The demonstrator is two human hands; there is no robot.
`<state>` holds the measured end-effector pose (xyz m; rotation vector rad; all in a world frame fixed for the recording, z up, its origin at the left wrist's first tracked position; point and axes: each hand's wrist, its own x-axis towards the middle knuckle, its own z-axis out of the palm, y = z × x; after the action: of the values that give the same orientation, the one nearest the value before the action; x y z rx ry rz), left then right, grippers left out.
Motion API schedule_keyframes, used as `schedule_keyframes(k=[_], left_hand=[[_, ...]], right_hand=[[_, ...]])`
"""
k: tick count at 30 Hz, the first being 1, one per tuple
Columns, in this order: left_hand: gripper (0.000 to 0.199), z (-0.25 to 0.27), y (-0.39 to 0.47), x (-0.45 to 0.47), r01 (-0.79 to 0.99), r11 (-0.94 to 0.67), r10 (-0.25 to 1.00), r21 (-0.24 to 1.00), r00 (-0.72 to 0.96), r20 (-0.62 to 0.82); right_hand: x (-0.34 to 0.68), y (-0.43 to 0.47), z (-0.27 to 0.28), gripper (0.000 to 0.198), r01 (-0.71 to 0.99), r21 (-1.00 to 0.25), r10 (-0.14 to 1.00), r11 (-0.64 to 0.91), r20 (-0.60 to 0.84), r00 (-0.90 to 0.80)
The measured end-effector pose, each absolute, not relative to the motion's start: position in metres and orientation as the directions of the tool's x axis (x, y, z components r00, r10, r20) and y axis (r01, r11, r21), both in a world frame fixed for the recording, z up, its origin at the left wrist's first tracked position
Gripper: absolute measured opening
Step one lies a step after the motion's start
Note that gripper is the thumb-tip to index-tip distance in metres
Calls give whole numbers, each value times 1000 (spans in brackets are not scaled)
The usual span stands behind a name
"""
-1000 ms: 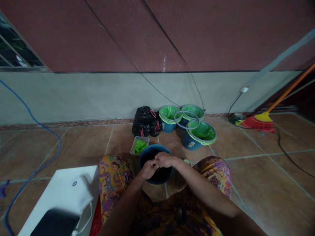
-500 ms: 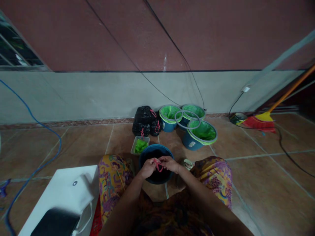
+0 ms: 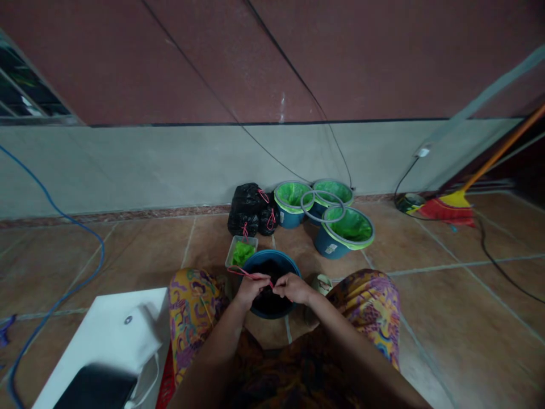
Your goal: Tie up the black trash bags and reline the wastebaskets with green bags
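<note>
Between my knees stands a blue bucket (image 3: 293, 266) with a black bag (image 3: 272, 307) inside it. Over its opening my left hand (image 3: 252, 288) is closed on a red drawstring (image 3: 238, 271), whose loop sticks out to the left past the rim. Close beside it, my right hand (image 3: 293, 287) pinches the same drawstring near the bag, fingertips almost touching those of the left. The exact shape of the string between the fingers is too small to make out.
Tied black bags (image 3: 244, 207) sit by the wall. Blue buckets with green liners (image 3: 336, 247) stand right of them, a loose grey ring (image 3: 323, 205) on top. A clear tray (image 3: 230, 253) holds green plastic. A white table (image 3: 97, 324) is at my left, a broom (image 3: 455, 207) far right.
The red string's loop, earlier hanging between my hands, now stretches out to the left beyond my left hand. My left hand has shifted slightly left and down.
</note>
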<state>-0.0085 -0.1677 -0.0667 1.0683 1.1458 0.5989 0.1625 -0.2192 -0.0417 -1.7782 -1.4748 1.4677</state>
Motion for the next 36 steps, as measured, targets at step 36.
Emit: schedule_keyframes(k=[36], left_hand=[[22, -74, -181, -9, 629, -460, 843, 627, 531, 87]], right_hand=[[155, -200, -65, 15, 635, -761, 974, -131, -220, -62]])
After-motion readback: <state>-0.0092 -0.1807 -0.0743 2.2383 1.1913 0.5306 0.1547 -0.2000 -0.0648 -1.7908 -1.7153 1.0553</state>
